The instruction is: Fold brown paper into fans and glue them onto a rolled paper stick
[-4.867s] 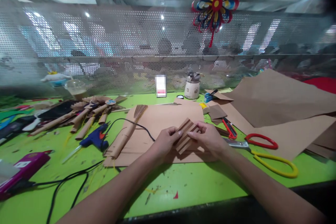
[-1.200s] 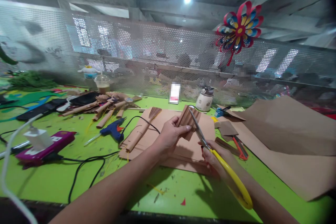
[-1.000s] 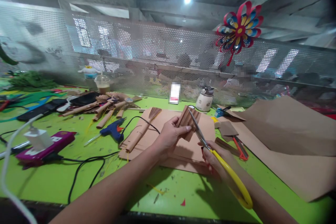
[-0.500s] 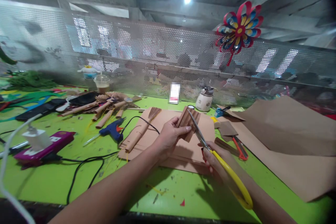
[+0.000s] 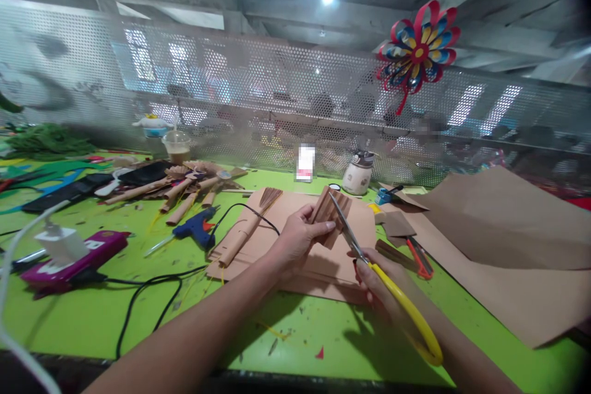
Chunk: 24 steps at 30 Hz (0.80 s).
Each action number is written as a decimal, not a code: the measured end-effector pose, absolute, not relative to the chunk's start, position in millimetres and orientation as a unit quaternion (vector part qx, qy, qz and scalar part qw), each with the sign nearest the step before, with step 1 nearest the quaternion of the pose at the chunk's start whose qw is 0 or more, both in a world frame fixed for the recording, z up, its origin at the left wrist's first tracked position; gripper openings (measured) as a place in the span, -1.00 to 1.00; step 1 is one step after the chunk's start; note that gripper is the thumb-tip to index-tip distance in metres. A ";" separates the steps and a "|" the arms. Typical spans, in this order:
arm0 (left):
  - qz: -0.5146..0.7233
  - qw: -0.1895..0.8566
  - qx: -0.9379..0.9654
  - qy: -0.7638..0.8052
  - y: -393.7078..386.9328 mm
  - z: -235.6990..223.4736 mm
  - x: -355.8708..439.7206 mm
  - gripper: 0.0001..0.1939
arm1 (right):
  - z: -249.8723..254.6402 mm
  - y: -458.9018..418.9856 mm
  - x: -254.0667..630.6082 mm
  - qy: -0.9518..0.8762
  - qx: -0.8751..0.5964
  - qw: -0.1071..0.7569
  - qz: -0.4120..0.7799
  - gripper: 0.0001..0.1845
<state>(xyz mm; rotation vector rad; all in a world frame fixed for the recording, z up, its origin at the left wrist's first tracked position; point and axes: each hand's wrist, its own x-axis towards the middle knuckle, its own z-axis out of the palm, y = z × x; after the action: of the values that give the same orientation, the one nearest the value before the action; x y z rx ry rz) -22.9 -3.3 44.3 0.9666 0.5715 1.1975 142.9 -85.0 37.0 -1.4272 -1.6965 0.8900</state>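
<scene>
Between the thumb and fingers of my left hand (image 5: 298,237) is a pleated piece of brown paper (image 5: 322,206), held up over the work board. My right hand (image 5: 381,277) grips a pair of scissors (image 5: 353,240) with yellow handles. The scissor blades point up and left and lie against the right part of the pleated paper; whether they are cutting into it I cannot tell. Underneath lies a flat brown board (image 5: 360,218). On its left side rests a rolled brown paper tube (image 5: 244,234) with a fringed, fanned end.
A blue glue gun (image 5: 196,228) with a black cord lies left, near a purple power strip (image 5: 76,261). More paper rolls (image 5: 182,206) are piled behind it. On the right are a red utility knife (image 5: 419,258) and large brown paper sheets (image 5: 503,221). A bottle (image 5: 357,175) stands behind.
The whole view has shifted very slightly. Both hands, the pleated paper and the scissors keep nearly the same pose.
</scene>
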 end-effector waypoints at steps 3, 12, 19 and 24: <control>0.536 0.676 0.435 0.256 -5.5 45.5 -22.1 -0.65 | 40.3 -86.3 143.6 -0.668 -0.549 0.359 0.350 -0.48; 0.529 0.678 0.439 0.259 -5.9 45.7 -22.5 -0.64 | 35.5 -84.6 142.7 -0.657 -0.552 0.380 0.346 -0.43; 0.521 0.682 0.439 0.264 -2.4 43.2 -23.2 -0.63 | 27.6 -80.9 145.5 -0.644 -0.556 0.393 0.350 -0.36; 0.516 0.687 0.433 0.274 -1.2 41.2 -22.4 -0.74 | 27.1 -82.1 145.0 -0.647 -0.558 0.387 0.347 -0.36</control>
<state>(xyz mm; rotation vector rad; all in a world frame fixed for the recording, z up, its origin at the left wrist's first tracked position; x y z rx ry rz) -22.4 -1.2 41.2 0.9693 0.6126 1.1559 145.0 -82.1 27.1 -1.4212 -1.6458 0.8845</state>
